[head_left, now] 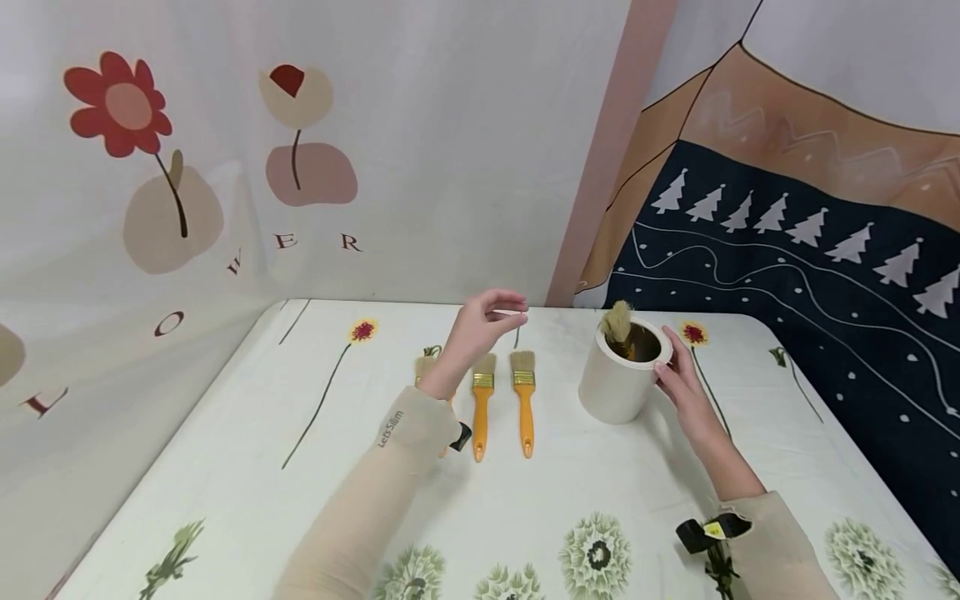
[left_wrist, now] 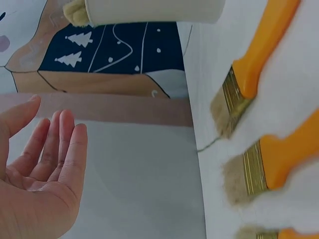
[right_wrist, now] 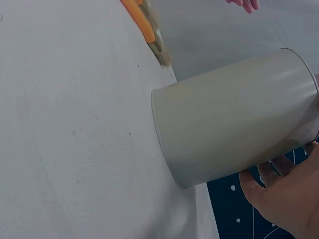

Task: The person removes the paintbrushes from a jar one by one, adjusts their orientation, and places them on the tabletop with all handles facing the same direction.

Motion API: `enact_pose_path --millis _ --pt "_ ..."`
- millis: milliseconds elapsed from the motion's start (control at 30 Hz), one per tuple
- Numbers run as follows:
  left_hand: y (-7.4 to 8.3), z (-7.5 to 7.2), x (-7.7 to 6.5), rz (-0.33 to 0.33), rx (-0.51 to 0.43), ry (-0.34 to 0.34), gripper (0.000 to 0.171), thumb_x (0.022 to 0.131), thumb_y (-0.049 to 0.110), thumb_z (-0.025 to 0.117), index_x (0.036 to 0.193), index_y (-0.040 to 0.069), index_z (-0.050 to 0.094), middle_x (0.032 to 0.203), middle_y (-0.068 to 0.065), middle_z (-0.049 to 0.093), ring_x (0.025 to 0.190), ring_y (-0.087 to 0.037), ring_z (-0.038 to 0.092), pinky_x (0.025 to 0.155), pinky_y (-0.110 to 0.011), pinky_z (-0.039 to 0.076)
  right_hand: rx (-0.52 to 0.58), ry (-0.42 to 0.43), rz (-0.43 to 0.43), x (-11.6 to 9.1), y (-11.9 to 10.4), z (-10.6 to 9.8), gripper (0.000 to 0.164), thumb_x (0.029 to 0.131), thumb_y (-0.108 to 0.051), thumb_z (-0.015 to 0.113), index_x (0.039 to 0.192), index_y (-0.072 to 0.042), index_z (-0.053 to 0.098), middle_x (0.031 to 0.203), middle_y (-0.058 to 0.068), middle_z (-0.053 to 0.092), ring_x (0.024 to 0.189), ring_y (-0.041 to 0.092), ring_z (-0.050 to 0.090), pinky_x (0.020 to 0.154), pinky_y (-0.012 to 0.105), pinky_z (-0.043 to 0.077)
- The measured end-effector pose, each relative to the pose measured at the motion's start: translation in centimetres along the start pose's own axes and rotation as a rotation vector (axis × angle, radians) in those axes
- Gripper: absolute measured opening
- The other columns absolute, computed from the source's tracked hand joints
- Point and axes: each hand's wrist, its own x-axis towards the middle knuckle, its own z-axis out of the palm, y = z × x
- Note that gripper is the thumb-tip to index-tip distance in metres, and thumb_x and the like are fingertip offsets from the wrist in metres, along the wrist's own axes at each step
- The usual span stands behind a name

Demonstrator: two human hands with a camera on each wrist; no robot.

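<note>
My right hand (head_left: 688, 393) grips the rim of a white cylindrical pot (head_left: 611, 385), with the thumb at its front edge. The pot stands on the table; in the right wrist view its smooth side (right_wrist: 229, 119) shows. A brush with pale bristles (head_left: 618, 323) pokes out of its mouth. My left hand (head_left: 480, 332) hovers over the far side of the table, fingers loosely bent and nothing in them. Below it lie three paintbrushes with orange handles: a right one (head_left: 524, 408), a middle one (head_left: 481, 410) and a left one (head_left: 423, 367) partly hidden by my wrist.
The table (head_left: 247, 400) wears a white cloth printed with flowers and stems. Behind it hangs a pale curtain (head_left: 450, 150) with flower and letter prints. A dark printed cloth (head_left: 787, 275) with white trees hangs at the right.
</note>
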Motion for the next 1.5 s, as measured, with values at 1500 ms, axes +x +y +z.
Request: enact_pose_path --millis 1500 --pt "4.0 12.5 0.0 0.257 0.7 -0.021 0.028 0.094 0.032 0.07 0.121 0.027 0.069 0.13 0.005 0.056 0.122 -0.012 0.052 0.098 -0.018 0.049 -0.041 -0.008 0.018 -0.3 0.1 -0.1 0.065 0.109 -0.039 0.032 0.161 -0.025 -0.004 0.169 0.014 -0.003 0.155 0.04 0.002 0.119 0.069 0.014"
